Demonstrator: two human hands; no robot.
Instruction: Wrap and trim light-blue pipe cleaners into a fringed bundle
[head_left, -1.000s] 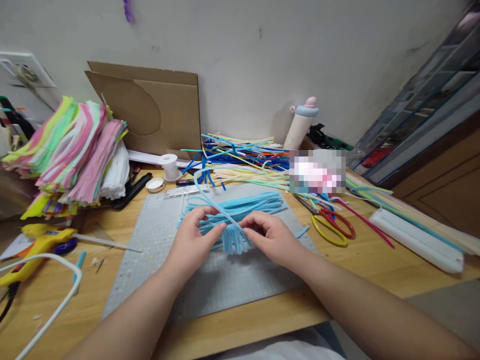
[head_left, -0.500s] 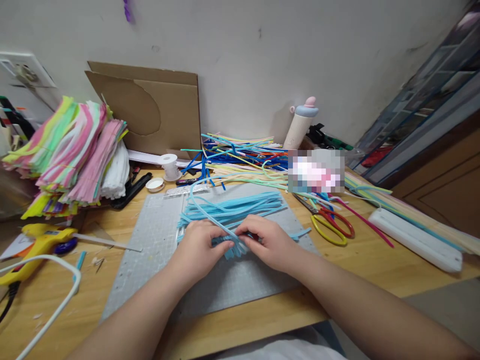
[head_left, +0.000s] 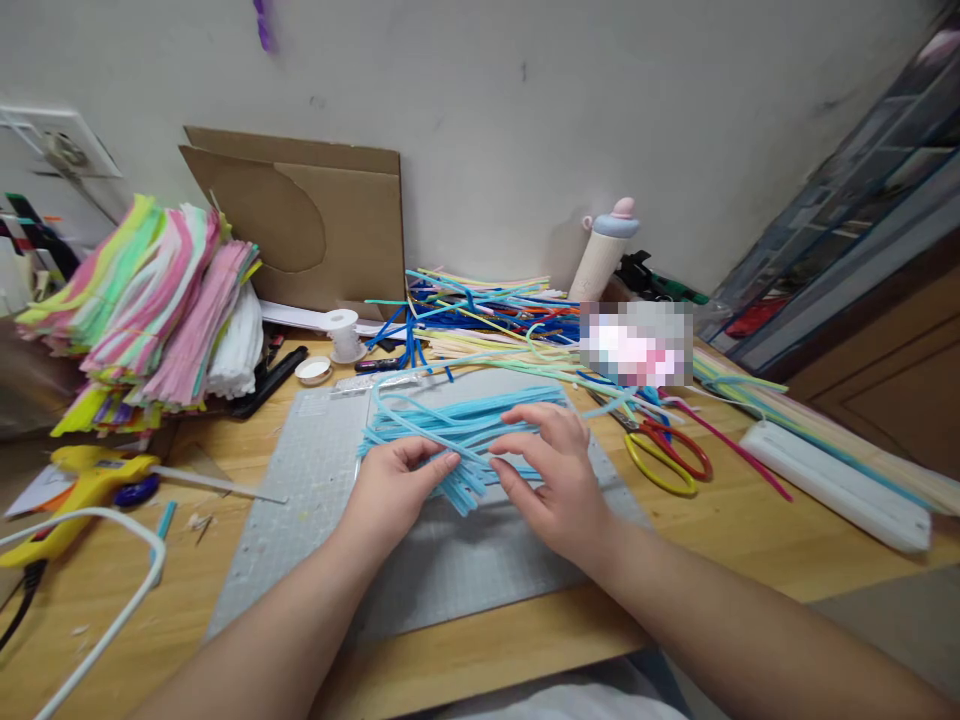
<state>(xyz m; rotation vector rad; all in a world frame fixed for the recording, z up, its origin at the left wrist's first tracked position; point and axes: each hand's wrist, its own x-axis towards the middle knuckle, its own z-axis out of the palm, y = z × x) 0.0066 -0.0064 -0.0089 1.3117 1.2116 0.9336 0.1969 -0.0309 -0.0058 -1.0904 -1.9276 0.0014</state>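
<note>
A bundle of light blue pipe cleaners [head_left: 457, 425] lies across a grey cutting mat [head_left: 315, 500]. My left hand [head_left: 397, 490] pinches the bundle's near end, thumb and fingers closed on the folded blue strands. My right hand [head_left: 555, 470] hovers just right of it with fingers spread and loosely curved, touching the blue strands from above. One longer blue pipe cleaner loops up toward the mat's far edge.
Stacks of pastel pipe cleaners [head_left: 157, 300] pile at left before a cardboard sheet [head_left: 330, 220]. Mixed coloured pipe cleaners [head_left: 487, 310], a thread spool [head_left: 345, 335], a bottle [head_left: 604, 250], scissors [head_left: 664, 450], a white tube [head_left: 832, 485] and a yellow glue gun [head_left: 82, 490] surround the mat.
My right hand let go of the folded end and lifted away rightward, its fingers opening. My left hand keeps its pinch on the blue bundle.
</note>
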